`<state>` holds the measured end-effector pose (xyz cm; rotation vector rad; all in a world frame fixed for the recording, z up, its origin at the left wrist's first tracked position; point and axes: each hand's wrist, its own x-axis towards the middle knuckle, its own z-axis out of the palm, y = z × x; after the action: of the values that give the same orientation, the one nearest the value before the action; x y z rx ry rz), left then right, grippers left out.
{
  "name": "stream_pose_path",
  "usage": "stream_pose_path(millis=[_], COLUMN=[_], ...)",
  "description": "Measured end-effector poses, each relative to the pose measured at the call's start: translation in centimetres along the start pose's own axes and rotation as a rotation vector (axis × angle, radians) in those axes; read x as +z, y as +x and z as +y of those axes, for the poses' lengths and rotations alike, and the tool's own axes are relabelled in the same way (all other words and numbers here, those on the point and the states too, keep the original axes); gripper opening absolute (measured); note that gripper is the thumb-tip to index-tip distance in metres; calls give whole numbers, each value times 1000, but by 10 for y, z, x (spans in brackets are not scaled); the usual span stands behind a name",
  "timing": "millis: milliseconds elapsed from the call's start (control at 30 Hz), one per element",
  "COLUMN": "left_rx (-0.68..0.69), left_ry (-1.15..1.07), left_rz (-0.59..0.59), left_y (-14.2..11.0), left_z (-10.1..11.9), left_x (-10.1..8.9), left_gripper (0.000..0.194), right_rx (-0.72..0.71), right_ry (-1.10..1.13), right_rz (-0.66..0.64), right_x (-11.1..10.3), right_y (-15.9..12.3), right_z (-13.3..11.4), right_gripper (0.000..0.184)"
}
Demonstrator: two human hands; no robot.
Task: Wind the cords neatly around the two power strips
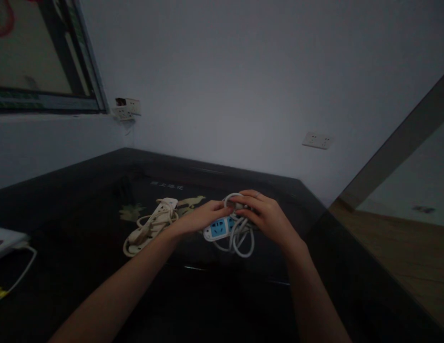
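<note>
A white power strip with blue socket faces (219, 228) lies on the dark tabletop in front of me. Its white cord (243, 245) is gathered in loose loops over and beside the strip's right end. My right hand (263, 212), with a ring on one finger, curls around the bundled cord from the right. From the left, my left hand (206, 213) reaches over the strip, its thumb and fingers closed on the cord near the top loop. To the left rests a second power strip (168, 204), with its cream cord (155, 226) wound around it.
The glossy black table (222, 295) bears printed pale figures and characters. At the left edge sits a white device (7, 240) with a white cable (26, 271). Wall sockets (317, 140) are on the back wall, and more sockets (125, 110) hang near the window.
</note>
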<state>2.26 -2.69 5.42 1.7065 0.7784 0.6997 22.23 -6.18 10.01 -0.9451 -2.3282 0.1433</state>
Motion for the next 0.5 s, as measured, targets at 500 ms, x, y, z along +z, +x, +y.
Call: stream_pose_path(millis=[500], left_rx=[-49], left_ry=[-176], left_rz=[-18], left_y=[-2], left_z=[6], left_x=[4], left_gripper=[42], right_rx=[15], right_ry=[106], right_rz=[296], right_x=[12], right_y=[6], right_z=[11], right_gripper=[16])
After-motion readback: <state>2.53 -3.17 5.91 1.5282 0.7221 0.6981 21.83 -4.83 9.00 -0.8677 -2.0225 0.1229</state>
